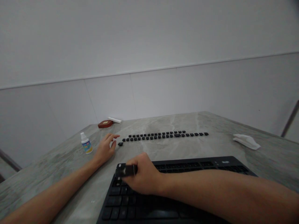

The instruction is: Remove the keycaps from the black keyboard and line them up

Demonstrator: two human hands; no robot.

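Observation:
My right hand is closed round a small dark brush, blurred by motion, over the upper left corner of a black keyboard. Keycaps are off along the keyboard's upper rows, while those at the lower left are in place. My left hand rests on the table with thumb and fingers apart, holding nothing. Just right of its fingertips lies a loose black keycap. Beyond the keyboard, several more keycaps are laid out in two long rows. My right forearm hides much of the keyboard.
A white spray bottle with a blue label stands left of my left hand. Farther back are a reddish-brown box and a white strip. A folded white cloth or tissue lies at the right on the grey marbled table.

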